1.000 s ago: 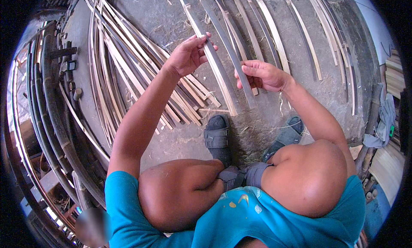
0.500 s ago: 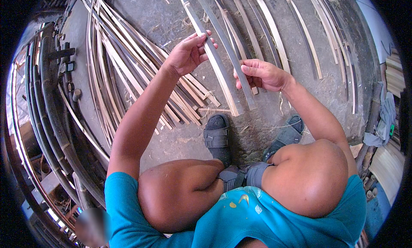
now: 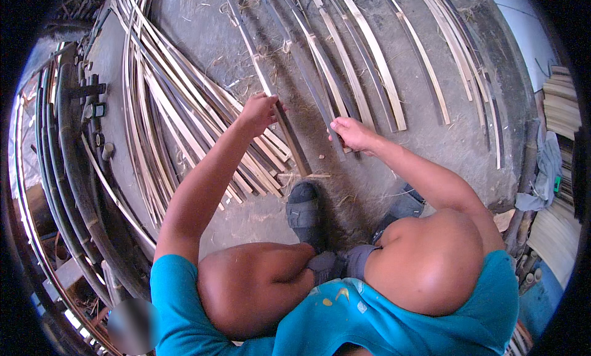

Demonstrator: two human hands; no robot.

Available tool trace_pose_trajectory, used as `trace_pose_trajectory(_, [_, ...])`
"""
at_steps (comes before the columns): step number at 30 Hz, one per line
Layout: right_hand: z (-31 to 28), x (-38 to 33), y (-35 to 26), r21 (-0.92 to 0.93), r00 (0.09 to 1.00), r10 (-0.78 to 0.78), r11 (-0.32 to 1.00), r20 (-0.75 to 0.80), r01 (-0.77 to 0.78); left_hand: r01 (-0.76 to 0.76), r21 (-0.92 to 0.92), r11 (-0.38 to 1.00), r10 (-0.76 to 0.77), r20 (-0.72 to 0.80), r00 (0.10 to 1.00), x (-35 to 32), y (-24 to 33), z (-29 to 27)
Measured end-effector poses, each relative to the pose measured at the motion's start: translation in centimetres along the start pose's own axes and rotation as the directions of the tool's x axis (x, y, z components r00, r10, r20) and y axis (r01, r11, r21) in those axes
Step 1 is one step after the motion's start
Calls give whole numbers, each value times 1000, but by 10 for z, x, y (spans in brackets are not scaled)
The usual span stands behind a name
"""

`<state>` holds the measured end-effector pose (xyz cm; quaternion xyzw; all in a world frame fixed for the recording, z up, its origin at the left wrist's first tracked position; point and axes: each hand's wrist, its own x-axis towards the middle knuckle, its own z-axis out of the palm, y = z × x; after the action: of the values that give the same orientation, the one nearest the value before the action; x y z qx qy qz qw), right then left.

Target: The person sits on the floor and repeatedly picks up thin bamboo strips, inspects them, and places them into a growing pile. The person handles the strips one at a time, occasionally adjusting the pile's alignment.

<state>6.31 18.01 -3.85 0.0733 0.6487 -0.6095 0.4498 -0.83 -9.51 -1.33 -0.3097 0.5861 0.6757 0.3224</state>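
In left hand (image 3: 260,115), partly hidden strip (image 3: 290,136)

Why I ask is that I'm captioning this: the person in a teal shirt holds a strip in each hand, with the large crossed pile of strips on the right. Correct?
The side is wrong: the head view shows the large crossed pile of strips on the left. Otherwise yes: teal shirt, one strip in the left hand, another strip in the right hand.

dark poles (image 3: 80,193) lined up at left; grey cloth (image 3: 546,162) at right; dark sandals (image 3: 303,211) on grey floor (image 3: 425,156)
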Motion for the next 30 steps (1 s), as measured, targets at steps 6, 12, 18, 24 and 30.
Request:
trace_pose_trajectory(6, [-28,5,-12,-733,933,-361,635,0,246,-49,246,968,64,-52,997,30,-22,-19])
trace_pose_trajectory(12, [-57,4,-37,-742,872,-434,657,-225,136,-68,323,944,86,-43,995,31,-33,-11])
trace_pose_trajectory(18, [-32,-5,-36,-913,892,-368,394,-262,-106,-64,423,904,23,102,995,29,-36,-9])
trace_pose_trajectory(24, [-12,-12,-41,-953,839,-501,296,-214,-66,-98,369,924,73,81,994,29,-32,14])
trace_pose_trajectory(30, [-8,-7,-36,-830,908,-329,557,-259,-35,-155,273,949,114,161,980,42,-26,48])
